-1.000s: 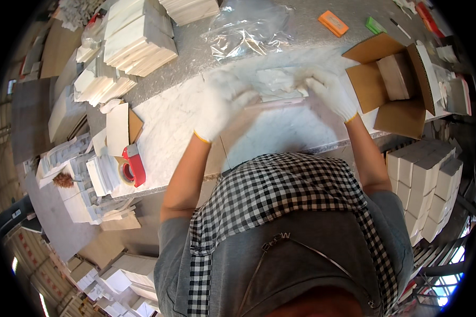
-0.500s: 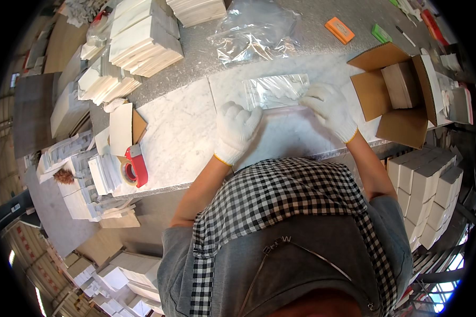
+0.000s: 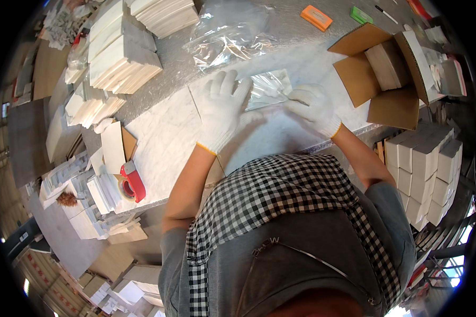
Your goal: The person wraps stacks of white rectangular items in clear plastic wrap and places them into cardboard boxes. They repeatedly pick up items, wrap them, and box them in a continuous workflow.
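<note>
A clear, shiny plastic bag (image 3: pixel 269 87) lies flat on the white marble slab in front of me; whether something is inside cannot be made out. My left hand (image 3: pixel 220 111), in a white knit glove, rests at the bag's left end with its fingers stretched and spread. At the bag's right end, my gloved right hand (image 3: pixel 316 109) has curled fingers, thumb and forefinger pinching its lower right corner. Beyond the bag lies a loose pile of clear plastic bags (image 3: pixel 225 39).
An open cardboard box (image 3: pixel 354 79) holding a stack of tiles (image 3: pixel 388 66) stands at the right. Tall tile stacks (image 3: pixel 121 55) rise at the far left, with a red tape dispenser (image 3: pixel 134 182) nearer. Orange (image 3: pixel 316 18) and green (image 3: pixel 361 15) small boxes lie at the back.
My left hand has opened from curled to spread fingers and moved up along the bag's left end. My right hand stays at the right end, fingers more curled. The whole view has shifted.
</note>
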Tool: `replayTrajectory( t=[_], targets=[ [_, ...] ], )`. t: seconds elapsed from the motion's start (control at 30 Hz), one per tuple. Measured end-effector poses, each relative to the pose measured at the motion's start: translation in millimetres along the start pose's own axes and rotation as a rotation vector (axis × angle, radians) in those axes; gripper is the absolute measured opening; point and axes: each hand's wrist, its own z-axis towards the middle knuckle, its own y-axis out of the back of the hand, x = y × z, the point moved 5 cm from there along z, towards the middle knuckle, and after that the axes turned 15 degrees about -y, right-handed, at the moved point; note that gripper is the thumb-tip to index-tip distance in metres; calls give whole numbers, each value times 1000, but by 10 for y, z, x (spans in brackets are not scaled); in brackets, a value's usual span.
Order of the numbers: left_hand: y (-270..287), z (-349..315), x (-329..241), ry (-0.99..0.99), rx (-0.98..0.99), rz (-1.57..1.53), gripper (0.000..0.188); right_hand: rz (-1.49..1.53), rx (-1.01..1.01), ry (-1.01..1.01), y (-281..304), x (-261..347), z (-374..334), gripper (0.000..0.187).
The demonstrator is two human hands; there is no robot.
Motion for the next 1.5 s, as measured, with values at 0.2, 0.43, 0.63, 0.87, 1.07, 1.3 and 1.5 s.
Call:
replayTrajectory(
  t=[0.2, 0.43, 0.63, 0.87, 1.07, 1.3, 1.5],
  targets=[
    [-236, 60, 144, -32, 342, -165, 87, -6, -110, 11, -15, 28, -35, 23],
    [-69, 209, 195, -158, 406, -194, 84, -32, -128, -20, -3, 27, -79, 26],
    [-124, 236, 128, -167, 450, -85, 70, -51, -137, -60, 49, 8, -77, 28],
    [-157, 138, 101, -110, 387, -136, 68, 3, -44, -245, 80, -50, -243, 29],
    [-274, -33, 238, -90, 215, -271, 65, 460, -127, -859, -466, -469, -338, 53],
    [-556, -341, 477, 908, 23, -988, 67, 739, 410, -1199, -742, -555, 97, 92],
    [-602, -411, 395, 986, 3, -1270, 73, 738, 394, -1181, -569, -464, 41, 74]
  ],
)
